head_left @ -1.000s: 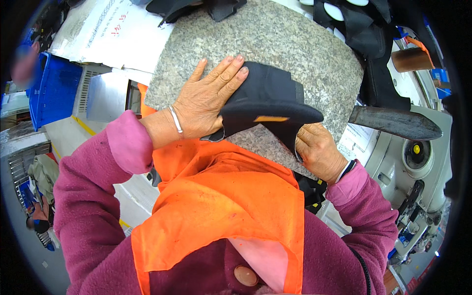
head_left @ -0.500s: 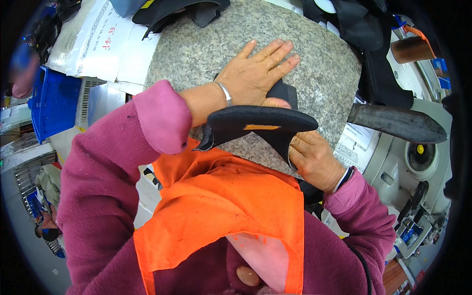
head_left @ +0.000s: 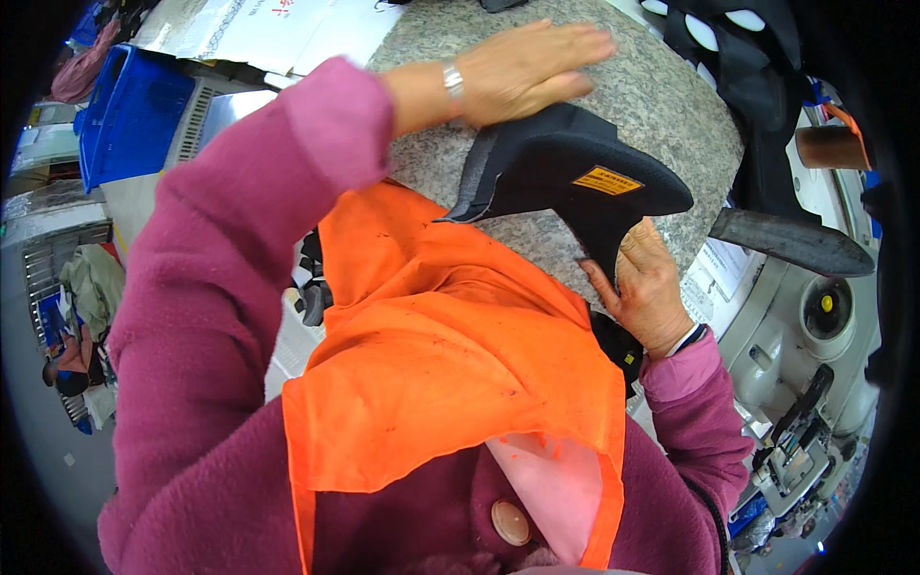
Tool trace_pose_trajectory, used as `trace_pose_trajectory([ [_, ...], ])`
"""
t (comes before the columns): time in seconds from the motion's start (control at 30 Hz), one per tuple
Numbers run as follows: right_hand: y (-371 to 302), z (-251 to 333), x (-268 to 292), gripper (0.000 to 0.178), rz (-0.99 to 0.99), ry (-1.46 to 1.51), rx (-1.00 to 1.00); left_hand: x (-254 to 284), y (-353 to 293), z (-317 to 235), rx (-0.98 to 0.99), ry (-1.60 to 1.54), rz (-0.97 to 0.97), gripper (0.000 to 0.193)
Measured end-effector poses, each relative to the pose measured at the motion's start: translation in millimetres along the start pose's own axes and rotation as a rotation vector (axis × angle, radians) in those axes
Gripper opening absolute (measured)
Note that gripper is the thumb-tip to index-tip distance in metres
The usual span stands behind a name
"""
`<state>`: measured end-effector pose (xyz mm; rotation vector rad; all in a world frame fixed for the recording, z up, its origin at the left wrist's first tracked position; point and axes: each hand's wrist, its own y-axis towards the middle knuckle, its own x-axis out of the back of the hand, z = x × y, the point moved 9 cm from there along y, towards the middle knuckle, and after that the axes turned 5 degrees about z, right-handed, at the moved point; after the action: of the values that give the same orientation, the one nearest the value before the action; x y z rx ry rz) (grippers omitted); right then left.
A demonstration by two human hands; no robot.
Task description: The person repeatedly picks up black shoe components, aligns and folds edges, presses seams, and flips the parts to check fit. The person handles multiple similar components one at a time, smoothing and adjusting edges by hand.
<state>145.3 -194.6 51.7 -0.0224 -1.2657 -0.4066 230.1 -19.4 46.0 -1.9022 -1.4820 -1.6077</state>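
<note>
A black padded fabric piece (head_left: 537,168), curved and with narrow ends, lies partly raised over the speckled stone slab (head_left: 422,158). An orange-yellow label is on its face. My right hand (head_left: 647,283) grips its lower right end, the thumb along the edge and the fingers partly hidden behind it. Just beyond the far edge of the piece is my left hand (head_left: 537,72), palm down, fingers stretched out to the right and slightly blurred. Whether its heel touches the piece I cannot tell.
Several black pieces (head_left: 757,86) hang over the slab's right edge. A dark flat blade-shaped bar (head_left: 791,241) juts out beside a pale machine (head_left: 834,331). Left are a blue crate (head_left: 134,115) and white printed sheets (head_left: 287,34). An orange apron (head_left: 460,364) covers my lap.
My left hand has slid off the slab's middle toward the far side. The black piece has turned so its label and more of its face show, my right hand still gripping it.
</note>
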Motion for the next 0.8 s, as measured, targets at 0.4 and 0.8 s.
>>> trace_pose_trajectory([
  [0.4, -0.1, -2.2, 5.7, 0.022, -0.093, 0.048, 0.022, -14.4, -120.1, -62.0, -0.068, 0.129, 0.615, 0.060],
  [0.8, -155.1, 35.7, 133.0, 0.026, -0.252, 0.101, -0.394, 11.7, -30.7, -174.0, -0.210, -0.430, 0.117, 0.046],
])
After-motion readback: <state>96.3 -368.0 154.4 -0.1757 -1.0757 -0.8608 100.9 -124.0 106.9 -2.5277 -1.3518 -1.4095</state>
